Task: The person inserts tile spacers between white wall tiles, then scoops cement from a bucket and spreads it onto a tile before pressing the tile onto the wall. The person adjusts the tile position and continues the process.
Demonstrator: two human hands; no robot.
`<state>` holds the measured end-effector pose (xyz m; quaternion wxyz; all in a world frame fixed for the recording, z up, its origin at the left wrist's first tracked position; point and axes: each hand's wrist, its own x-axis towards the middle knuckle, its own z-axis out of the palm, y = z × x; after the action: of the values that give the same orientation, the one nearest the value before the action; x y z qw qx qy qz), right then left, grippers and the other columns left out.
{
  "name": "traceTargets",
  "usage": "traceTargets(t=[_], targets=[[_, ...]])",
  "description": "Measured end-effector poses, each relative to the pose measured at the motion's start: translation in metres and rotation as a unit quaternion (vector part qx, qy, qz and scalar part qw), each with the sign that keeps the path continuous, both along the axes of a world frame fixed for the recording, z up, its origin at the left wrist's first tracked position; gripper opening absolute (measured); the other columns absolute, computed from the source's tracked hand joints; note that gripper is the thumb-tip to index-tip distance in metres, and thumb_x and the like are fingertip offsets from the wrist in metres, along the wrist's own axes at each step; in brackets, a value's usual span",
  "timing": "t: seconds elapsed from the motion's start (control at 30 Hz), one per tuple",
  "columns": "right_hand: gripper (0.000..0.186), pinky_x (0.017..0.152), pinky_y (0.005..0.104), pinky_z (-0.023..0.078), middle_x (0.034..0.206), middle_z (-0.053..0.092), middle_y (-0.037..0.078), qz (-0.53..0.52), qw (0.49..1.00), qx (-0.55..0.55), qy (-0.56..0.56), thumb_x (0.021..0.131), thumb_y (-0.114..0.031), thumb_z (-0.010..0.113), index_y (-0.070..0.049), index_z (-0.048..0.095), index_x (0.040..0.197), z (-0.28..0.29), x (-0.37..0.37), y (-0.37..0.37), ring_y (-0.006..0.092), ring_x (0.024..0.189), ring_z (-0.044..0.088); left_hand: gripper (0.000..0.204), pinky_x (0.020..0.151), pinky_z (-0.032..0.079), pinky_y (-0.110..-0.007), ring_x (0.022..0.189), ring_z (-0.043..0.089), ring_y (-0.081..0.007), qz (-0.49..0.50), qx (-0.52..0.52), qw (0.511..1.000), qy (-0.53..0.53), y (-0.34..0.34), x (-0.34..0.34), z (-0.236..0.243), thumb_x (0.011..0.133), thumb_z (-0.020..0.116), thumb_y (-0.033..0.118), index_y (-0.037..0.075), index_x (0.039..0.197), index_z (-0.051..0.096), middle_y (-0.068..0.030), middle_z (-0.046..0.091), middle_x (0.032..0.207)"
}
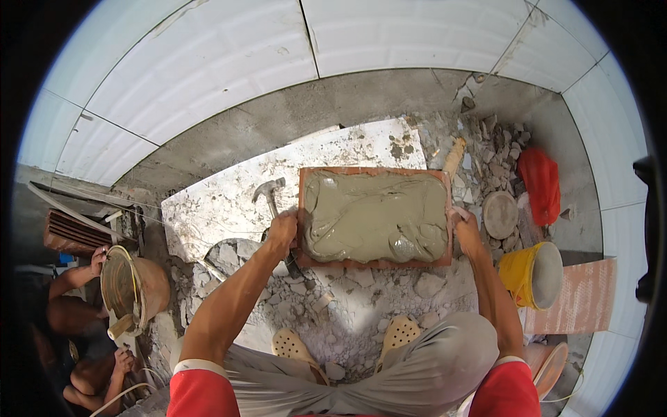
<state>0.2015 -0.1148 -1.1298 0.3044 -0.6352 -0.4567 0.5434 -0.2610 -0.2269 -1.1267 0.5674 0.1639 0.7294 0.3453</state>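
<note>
A rectangular reddish-brown tile (445, 262) is spread with thick, wet grey mortar (368, 215) over nearly its whole upper face. My left hand (282, 231) is closed on the tile's left edge, and my right hand (464, 226) grips the right edge. The tile is level between both hands, above the rubble; whether it touches anything underneath is hidden. Next to my left hand is a claw hammer (268, 191), its handle running behind the hand and partly covered by it.
Broken rubble (417, 285) surrounds my feet. A dirty white board (229, 187) lies behind the tile. To the right are a yellow bucket (517, 274), red bag (540, 184) and another tile (590, 295). At left, another person's hand (99, 260) touches a bucket (149, 285). White tiled walls (229, 55) enclose the space.
</note>
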Motion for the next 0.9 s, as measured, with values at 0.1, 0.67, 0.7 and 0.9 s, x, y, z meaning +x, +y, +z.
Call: traceTargets(t=[0.1, 0.67, 0.7, 0.9], targets=[[0.032, 0.078, 0.0281, 0.048, 0.099, 0.069, 0.002, -0.006, 1.0, -0.01, 0.014, 0.103, -0.018, 0.056, 0.006, 0.07, 0.118, 0.015, 0.005, -0.008, 0.0121, 0.086, 0.058, 0.016, 0.056, 0.051, -0.032, 0.067, 0.058, -0.0145, 0.013, -0.011, 0.996, -0.089, 0.001, 0.004, 0.033, 0.101, 0.043, 0.01, 0.01, 0.095, 0.057, -0.0021, 0.058, 0.082], [0.046, 0.086, 0.0273, 0.048, 0.105, 0.067, 0.0, 0.069, 0.991, 0.109, 0.037, 0.103, -0.037, 0.061, 0.004, 0.068, 0.121, 0.504, 0.014, -0.036, 0.0096, 0.095, 0.059, 0.024, 0.091, 0.055, -0.036, 0.102, 0.067, -0.0162, 0.04, 0.269, 0.945, -0.18, -0.061, -0.021, 0.532, 0.099, 0.069, 0.012, -0.001, 0.118, 0.064, -0.0071, 0.071, 0.111], [0.048, 0.088, 0.0274, 0.049, 0.106, 0.067, 0.0, 0.073, 0.987, 0.138, 0.035, 0.103, -0.039, 0.061, 0.004, 0.067, 0.123, 0.544, 0.012, -0.039, 0.0095, 0.096, 0.059, 0.03, 0.091, 0.055, -0.035, 0.1, 0.067, -0.0157, 0.063, 0.301, 0.934, -0.184, -0.066, -0.017, 0.57, 0.096, 0.072, 0.01, -0.001, 0.122, 0.062, -0.0053, 0.07, 0.108], [0.056, 0.095, 0.0303, 0.051, 0.116, 0.07, 0.01, -0.009, 0.953, 0.228, 0.198, 0.1, -0.034, 0.069, 0.003, 0.056, 0.139, 0.769, -0.005, -0.074, 0.0142, 0.105, 0.064, 0.046, 0.105, 0.051, -0.044, 0.122, 0.063, -0.027, 0.122, 0.441, 0.866, -0.202, -0.099, 0.006, 0.771, 0.094, 0.073, 0.019, 0.0, 0.132, 0.055, -0.0163, 0.062, 0.134]])
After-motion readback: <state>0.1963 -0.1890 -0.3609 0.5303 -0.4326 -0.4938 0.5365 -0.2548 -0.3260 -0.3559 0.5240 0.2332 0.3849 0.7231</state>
